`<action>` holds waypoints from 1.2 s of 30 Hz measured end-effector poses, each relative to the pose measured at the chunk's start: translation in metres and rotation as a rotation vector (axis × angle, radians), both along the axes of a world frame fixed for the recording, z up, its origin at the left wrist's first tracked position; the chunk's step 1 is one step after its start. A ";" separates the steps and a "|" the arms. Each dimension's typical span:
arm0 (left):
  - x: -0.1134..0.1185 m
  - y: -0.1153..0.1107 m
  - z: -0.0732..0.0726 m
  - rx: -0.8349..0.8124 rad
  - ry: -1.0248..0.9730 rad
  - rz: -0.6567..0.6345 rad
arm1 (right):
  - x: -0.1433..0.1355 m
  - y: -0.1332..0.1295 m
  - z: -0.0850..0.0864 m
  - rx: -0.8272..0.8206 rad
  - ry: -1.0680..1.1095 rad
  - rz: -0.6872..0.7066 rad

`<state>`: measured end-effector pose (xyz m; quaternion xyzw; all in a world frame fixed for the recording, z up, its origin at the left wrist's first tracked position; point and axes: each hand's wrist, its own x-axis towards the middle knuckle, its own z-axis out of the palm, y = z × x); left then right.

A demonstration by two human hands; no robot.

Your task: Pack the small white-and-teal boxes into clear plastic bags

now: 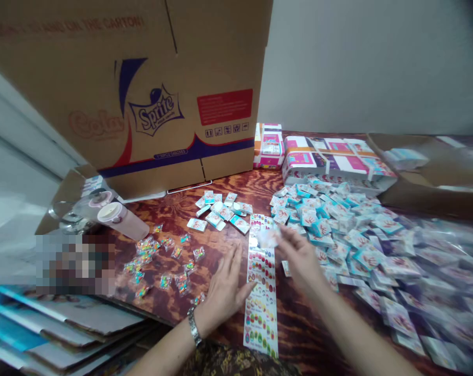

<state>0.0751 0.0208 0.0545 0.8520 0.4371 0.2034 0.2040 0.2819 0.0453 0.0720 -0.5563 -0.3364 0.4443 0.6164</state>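
right hand: pinching small blurred white packet (268, 237)
left hand: open, thumb on long white sticker sheet (261, 313)

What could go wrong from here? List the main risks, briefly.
The printed strip could skew: the left hand has only its thumb at the strip's edge, while the right hand holds a small pale item over it.
The heap of small boxes lies loosely piled close to the right forearm, so a sweep of that arm might topple some.
The candy packets lie loose near the left hand and could get knocked about.
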 end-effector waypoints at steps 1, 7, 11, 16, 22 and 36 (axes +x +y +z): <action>-0.003 0.001 -0.002 0.003 0.015 0.009 | 0.015 0.010 0.006 0.052 0.110 -0.111; -0.004 -0.007 -0.022 -0.009 0.161 -0.107 | 0.042 0.040 -0.004 0.045 -0.225 -0.074; 0.009 -0.019 -0.033 -0.005 0.263 -0.200 | 0.007 0.040 -0.036 -0.123 -1.153 0.317; 0.010 -0.025 -0.050 -0.001 0.298 -0.196 | 0.003 0.047 -0.040 -0.180 -1.360 0.398; 0.009 -0.025 -0.055 -0.008 0.276 -0.201 | 0.063 0.062 0.001 -0.025 -0.889 -0.048; -0.001 -0.040 -0.033 -0.042 0.269 -0.235 | 0.005 0.046 -0.039 0.129 -1.480 0.672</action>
